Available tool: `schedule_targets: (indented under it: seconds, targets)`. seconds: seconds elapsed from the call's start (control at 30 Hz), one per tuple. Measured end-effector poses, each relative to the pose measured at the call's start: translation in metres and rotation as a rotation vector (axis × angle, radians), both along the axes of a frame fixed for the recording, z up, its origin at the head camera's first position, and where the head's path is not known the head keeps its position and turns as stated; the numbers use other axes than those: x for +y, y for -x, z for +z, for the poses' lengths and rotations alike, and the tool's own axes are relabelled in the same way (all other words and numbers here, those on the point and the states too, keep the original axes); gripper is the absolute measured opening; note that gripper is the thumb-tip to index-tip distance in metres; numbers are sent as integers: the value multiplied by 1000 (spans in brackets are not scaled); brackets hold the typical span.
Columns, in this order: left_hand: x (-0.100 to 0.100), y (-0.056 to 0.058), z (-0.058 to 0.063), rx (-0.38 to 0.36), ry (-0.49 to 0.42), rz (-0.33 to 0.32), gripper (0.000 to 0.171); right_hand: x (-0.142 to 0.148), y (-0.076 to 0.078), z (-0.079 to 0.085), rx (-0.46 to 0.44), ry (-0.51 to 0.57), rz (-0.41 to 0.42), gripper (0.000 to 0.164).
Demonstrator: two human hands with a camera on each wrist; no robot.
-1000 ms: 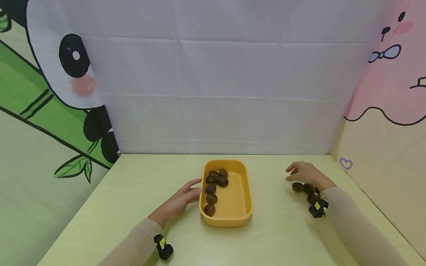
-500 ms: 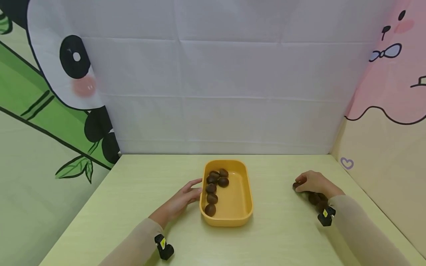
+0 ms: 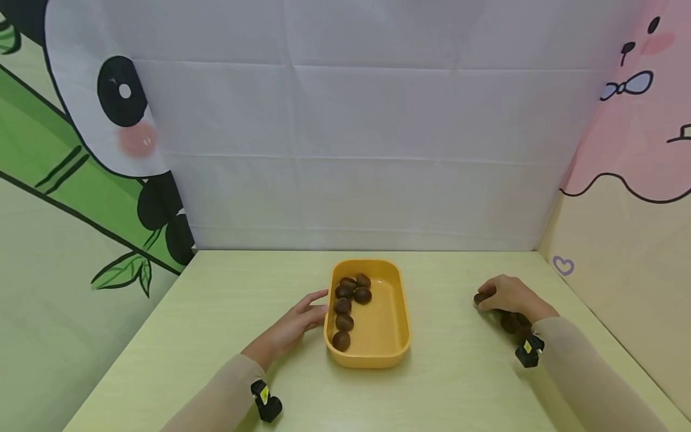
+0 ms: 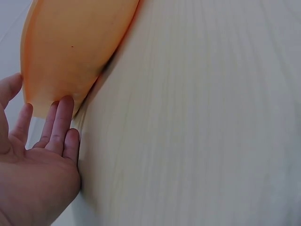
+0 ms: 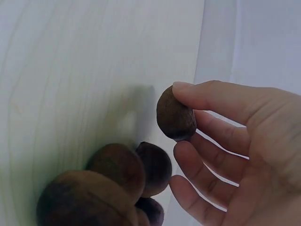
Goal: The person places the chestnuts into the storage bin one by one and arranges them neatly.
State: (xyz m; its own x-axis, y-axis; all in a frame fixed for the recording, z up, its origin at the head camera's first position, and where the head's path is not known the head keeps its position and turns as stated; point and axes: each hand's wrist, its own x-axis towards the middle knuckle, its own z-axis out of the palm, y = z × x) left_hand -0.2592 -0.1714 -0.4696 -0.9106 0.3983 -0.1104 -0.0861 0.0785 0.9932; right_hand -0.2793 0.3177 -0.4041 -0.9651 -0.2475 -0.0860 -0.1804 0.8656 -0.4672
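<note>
In the right wrist view my right hand [image 5: 235,141] pinches a brown chestnut [image 5: 175,115] between thumb and fingers. Several more chestnuts [image 5: 117,169] lie on the table just beside it, partly under the hand and wrist in the head view. A yellow plastic tray [image 3: 405,312] stands mid-table, with several chestnuts [image 3: 344,323] along its left side and top left corner. My left hand [image 3: 288,330] has its fingers spread against the tray's left wall; in the left wrist view the fingertips [image 4: 66,103] are right at that wall.
The pale wood-grain table [image 3: 216,336] ends at a white cloth backdrop [image 3: 356,198]. Printed cartoon walls [image 3: 637,240] border it on the left and right. A small black camera [image 3: 530,351] sits on each wrist.
My right hand has come down and to the right onto the chestnut pile and taken a chestnut between its fingers. The left hand and tray have stayed put.
</note>
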Motion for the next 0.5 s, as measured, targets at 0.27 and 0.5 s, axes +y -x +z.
schedule_targets:
  seconds: [0.27,0.5]
  targets:
    - [0,0,1,4,6,-7,61,-23,-3,12,62,18,58,45]
    - [0,0,0,-2,13,6,62,-56,0,25,87,78,108,42]
